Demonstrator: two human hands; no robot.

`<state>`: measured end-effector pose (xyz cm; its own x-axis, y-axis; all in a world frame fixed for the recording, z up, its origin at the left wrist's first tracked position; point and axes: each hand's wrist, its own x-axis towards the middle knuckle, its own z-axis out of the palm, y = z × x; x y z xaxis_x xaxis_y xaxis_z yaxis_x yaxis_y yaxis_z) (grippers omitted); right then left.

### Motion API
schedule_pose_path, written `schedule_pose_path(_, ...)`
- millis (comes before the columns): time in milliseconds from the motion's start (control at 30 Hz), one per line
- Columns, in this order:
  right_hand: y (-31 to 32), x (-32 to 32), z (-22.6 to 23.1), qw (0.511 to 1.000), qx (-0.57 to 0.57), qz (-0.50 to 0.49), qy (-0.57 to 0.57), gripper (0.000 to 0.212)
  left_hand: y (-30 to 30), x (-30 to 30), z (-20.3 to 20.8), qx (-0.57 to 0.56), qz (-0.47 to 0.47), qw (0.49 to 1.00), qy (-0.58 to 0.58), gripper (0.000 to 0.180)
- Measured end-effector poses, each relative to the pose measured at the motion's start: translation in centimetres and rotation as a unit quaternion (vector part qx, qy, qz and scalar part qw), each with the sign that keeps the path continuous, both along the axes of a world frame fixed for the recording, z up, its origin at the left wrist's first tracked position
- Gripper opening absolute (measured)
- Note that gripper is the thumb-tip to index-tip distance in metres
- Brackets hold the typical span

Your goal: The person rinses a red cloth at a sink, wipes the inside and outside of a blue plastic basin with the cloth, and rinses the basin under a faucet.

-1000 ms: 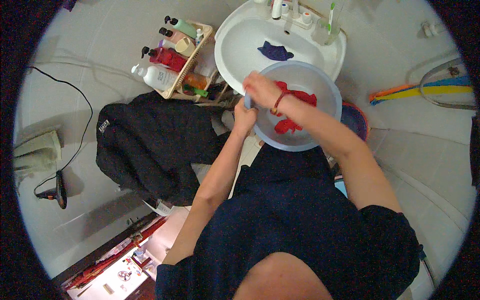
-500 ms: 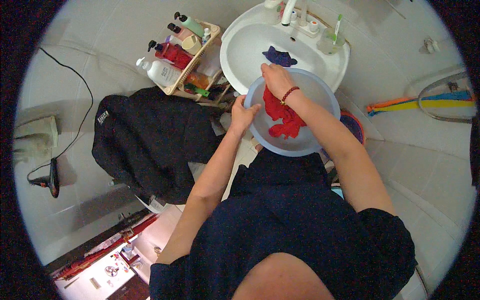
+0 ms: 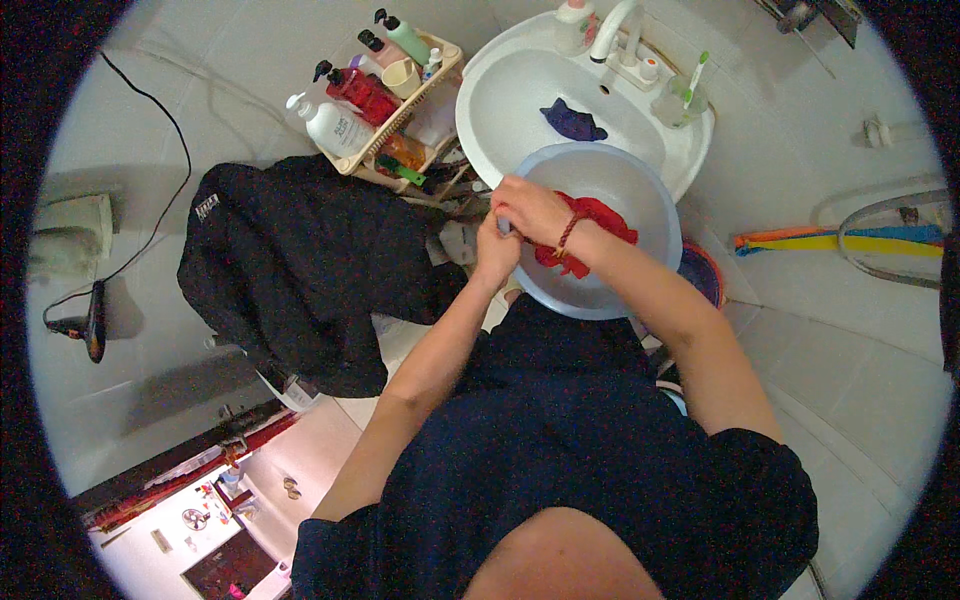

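Note:
A pale blue plastic basin (image 3: 655, 205) sits in front of me against the sink's front edge. Crumpled red cloth (image 3: 605, 216) lies inside it, partly covered by my right hand and wrist. My left hand (image 3: 497, 248) is closed on the basin's left rim. My right hand (image 3: 537, 212), with a dark red bead bracelet at the wrist, reaches across the basin to that same rim. Its curled fingers meet my left hand, and whatever they pinch is hidden. A dark blue cloth (image 3: 574, 121) lies bunched in the white sink (image 3: 510, 85), beyond the basin.
Left of the sink stands a cream rack (image 3: 440, 105) of pump bottles. A black garment (image 3: 290, 270) hangs below it. A white faucet (image 3: 612, 35) and a cup with a toothbrush (image 3: 680, 103) are at the sink's back. A dark purple tub (image 3: 703, 275) shows right of the basin.
My right hand has moved left from above the red cloth to the basin's left rim, beside my left hand. The red cloth has shifted and lies more to the right. The view has moved slightly.

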<state>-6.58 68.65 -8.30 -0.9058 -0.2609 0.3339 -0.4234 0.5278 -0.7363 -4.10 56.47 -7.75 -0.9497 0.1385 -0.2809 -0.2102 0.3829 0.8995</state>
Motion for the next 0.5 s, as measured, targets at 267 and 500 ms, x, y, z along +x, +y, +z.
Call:
schedule_pose_path(267,-0.5,0.6,-0.4,0.998,-0.032,-0.042,0.018,0.004,-0.2,-1.9,-3.6,-0.011,-0.044,0.99,0.136,0.027)
schedule_pose_path(500,2.7,-1.9,-0.5,0.978,0.043,-0.201,0.043,0.008,-0.1,-1.6,-3.2,0.019,-0.019,1.0,0.008,0.027)
